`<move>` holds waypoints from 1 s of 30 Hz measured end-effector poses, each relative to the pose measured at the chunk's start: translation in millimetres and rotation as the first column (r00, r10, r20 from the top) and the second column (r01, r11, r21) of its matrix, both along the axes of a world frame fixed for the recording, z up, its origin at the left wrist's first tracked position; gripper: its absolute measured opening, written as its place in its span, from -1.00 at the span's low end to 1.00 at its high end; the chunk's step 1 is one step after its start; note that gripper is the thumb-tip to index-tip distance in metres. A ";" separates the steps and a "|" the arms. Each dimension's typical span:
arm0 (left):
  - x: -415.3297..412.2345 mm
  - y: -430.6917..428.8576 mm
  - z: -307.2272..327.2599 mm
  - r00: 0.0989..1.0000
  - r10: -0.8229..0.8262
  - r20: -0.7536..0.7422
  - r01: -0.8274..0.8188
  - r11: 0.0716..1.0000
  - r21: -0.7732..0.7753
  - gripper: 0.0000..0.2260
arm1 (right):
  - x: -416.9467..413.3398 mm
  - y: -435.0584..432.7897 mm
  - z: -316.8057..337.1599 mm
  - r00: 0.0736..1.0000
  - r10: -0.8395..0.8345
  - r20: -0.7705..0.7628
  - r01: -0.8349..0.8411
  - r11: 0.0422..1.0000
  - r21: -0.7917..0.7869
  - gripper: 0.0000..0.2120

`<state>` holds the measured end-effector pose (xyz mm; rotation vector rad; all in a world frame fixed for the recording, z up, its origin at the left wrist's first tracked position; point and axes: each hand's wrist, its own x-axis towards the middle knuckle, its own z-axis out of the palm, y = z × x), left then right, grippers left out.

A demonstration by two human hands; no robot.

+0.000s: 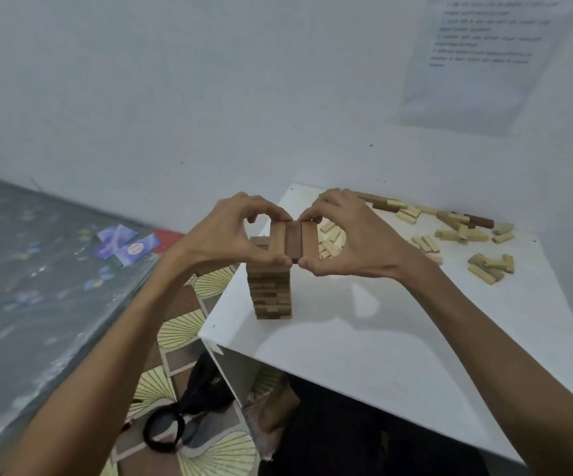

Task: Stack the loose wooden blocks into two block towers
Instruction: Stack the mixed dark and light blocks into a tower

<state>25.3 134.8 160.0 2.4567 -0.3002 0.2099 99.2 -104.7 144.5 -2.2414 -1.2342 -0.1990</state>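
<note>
A tall tower of wooden blocks [273, 297] stands near the left edge of the white table [398, 324]. Its top layer [292, 240] is three blocks side by side, light, dark, light. My left hand [233, 235] pinches the left end block between thumb and fingers. From the other side my right hand [350, 235] pinches the right block. Several loose blocks [456, 231] lie scattered across the far side of the table, some pale, some dark brown.
The table stands in a corner against white walls, with a printed sheet [477, 56] on the right wall. Left of the table are patterned floor tiles [188, 324], a grey mattress [37, 269] with blue packets [127, 247], and a black strap [178, 420].
</note>
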 end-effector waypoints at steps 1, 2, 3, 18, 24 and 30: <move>0.3 6.0 -0.2 1.000 0.004 -0.006 -0.004 1.000 0.004 -0.41 | 1.1 6.8 -0.6 1.000 0.008 0.000 -0.008 1.000 -0.001 -0.40; 0.6 11.3 -0.9 1.000 0.009 -0.010 -0.009 1.000 0.008 -0.41 | 1.8 13.2 -1.3 1.000 0.013 -0.005 -0.013 1.000 -0.003 -0.40; 1.1 16.3 -2.4 1.000 0.016 -0.013 -0.016 1.000 0.010 -0.41 | 2.3 18.8 -2.0 1.000 0.016 -0.014 -0.016 1.000 -0.007 -0.39; 10.0 44.0 -33.1 0.996 0.049 -0.077 -0.050 0.999 -0.012 -0.42 | 9.6 45.3 -16.7 0.996 0.001 -0.093 -0.012 0.993 -0.118 -0.47; 12.3 47.3 -35.5 0.996 0.044 -0.072 -0.044 0.999 0.001 -0.41 | 11.0 45.6 -17.0 0.995 -0.007 -0.104 -0.006 0.992 -0.122 -0.48; 11.6 47.1 -36.0 0.995 0.055 -0.078 -0.055 0.998 0.005 -0.40 | 12.0 46.9 -20.4 0.995 -0.003 -0.104 -0.010 0.993 -0.122 -0.48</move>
